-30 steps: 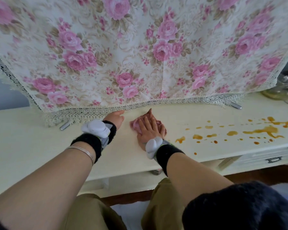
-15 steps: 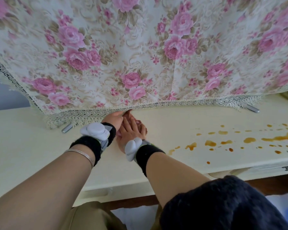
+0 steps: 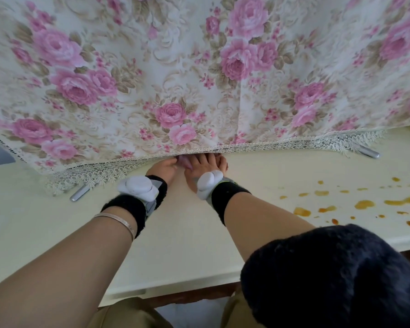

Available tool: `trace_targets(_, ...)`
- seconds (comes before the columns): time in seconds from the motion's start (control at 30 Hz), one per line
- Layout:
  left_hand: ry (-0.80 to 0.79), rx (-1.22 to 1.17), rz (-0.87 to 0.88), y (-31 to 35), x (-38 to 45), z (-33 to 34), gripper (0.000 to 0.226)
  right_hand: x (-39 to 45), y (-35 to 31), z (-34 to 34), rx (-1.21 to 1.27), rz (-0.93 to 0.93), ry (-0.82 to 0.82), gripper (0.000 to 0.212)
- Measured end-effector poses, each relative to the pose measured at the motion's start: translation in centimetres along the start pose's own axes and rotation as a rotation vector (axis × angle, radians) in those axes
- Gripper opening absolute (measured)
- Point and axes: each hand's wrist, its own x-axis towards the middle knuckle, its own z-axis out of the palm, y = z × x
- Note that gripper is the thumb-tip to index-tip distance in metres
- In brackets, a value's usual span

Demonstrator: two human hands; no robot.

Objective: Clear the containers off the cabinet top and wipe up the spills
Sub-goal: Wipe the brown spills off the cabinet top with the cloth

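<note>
My right hand (image 3: pixel 204 168) lies flat on a pink rag (image 3: pixel 184 161) on the cream cabinet top (image 3: pixel 175 233), with its fingertips slipping under the lace hem of a floral cloth (image 3: pixel 199 79). Only a sliver of the rag shows between my hands. My left hand (image 3: pixel 162 168) rests beside it with loosely curled fingers that touch the rag's left edge. Amber spill drops and puddles (image 3: pixel 363 204) dot the cabinet top to the right, apart from both hands.
The floral cloth hangs over something standing at the back of the cabinet. Its metal feet show at the left (image 3: pixel 79 192) and right (image 3: pixel 368 153). The cabinet's front edge runs below my forearms. A dark fuzzy sleeve (image 3: pixel 329 275) covers the lower right.
Both hands and the rag slid away from me and leftward to the lace hem. The view shifted left, so the glass container at the far right left the frame.
</note>
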Motion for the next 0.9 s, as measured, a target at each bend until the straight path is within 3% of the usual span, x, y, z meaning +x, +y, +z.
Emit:
trace_targets(0.13,-0.033,-0.009,0.008,2.2,-0.5,1.5,0.041,-0.6,2.4,-1.4,0.03,0.063,0.025,0.042)
trace_targets(0.5,-0.078,-0.013,0.059,7.7,-1.5,5.9,0.04,-3.0,9.4,-4.0,0.03,0.162,-0.019,0.045)
trace_targets(0.7,-0.163,0.108,0.105,9.6,-1.8,7.1,0.046,-4.3,13.4,-4.6,0.026,0.202,0.033,0.046)
trace_targets(0.9,-0.144,0.176,0.12,9.5,-2.1,6.9,0.05,-5.2,15.9,-5.5,0.036,0.301,0.025,0.048)
